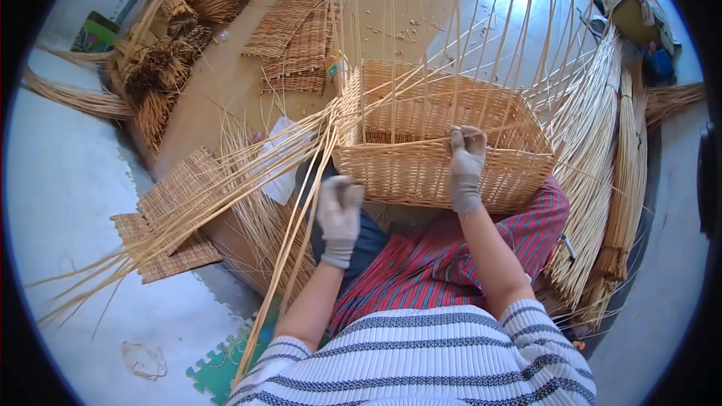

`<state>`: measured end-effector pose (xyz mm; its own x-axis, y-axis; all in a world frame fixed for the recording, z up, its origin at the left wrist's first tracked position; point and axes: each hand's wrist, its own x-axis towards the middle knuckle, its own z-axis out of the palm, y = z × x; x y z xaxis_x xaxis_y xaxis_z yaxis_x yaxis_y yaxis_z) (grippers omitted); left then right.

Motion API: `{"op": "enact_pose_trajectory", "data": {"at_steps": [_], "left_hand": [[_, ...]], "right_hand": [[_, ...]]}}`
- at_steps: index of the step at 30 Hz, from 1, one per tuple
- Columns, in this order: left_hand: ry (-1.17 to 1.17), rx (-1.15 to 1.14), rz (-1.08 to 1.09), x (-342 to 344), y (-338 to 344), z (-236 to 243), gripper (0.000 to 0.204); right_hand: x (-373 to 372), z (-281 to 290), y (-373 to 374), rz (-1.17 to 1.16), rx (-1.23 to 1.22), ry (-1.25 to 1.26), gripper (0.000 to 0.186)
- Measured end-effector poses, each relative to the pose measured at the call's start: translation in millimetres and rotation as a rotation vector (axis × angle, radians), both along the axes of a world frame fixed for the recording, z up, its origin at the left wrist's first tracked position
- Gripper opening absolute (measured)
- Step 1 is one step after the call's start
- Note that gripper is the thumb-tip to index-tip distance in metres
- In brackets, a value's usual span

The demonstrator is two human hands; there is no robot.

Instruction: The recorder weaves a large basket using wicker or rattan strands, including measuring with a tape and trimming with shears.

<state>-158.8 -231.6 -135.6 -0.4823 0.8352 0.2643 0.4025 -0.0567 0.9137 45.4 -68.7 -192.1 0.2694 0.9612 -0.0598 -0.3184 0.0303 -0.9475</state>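
Note:
A wicker basket [421, 169], part woven, rests tilted across my lap, with long upright canes rising from its far side. My right hand [468, 165], in a pale knitted glove, is closed over the near rim, with its fingertips curled at the top edge. My left hand [338, 218], gloved too, hovers by the basket's near left corner. Its fingers look curled but are smeared by motion, so whether they hold a strand is unclear. Beside it, a bundle of loose cane strands [226, 194] fans out from that corner to the lower left.
Woven wicker panels [289, 37] lie on the floor ahead, and more panels [169, 218] lie at left. Bundled canes [590, 158] stretch along the right. Brown wicker bundles [162, 60] are heaped at the far left. A green foam mat [218, 368] shows at the lower left.

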Motion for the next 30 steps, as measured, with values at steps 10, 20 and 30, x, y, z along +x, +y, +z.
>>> {"op": "enact_pose_trajectory", "data": {"at_steps": [10, 20, 30], "left_hand": [[0.086, -0.404, -0.25, -21.2, 123.9, -45.6, 0.024], [-0.531, -0.49, -0.401, -17.1, 121.2, -39.2, 0.022], [0.34, -0.164, 0.149, 24.3, 112.3, -9.2, 0.04]], "right_hand": [[-94.6, 142.2, 70.1, 0.233, 0.585, -0.955, 0.051], [28.2, -2.3, -33.9, 0.146, 0.17, -0.267, 0.022], [60.2, 36.9, -11.4, 0.256, 0.196, -0.082, 0.014]]}}
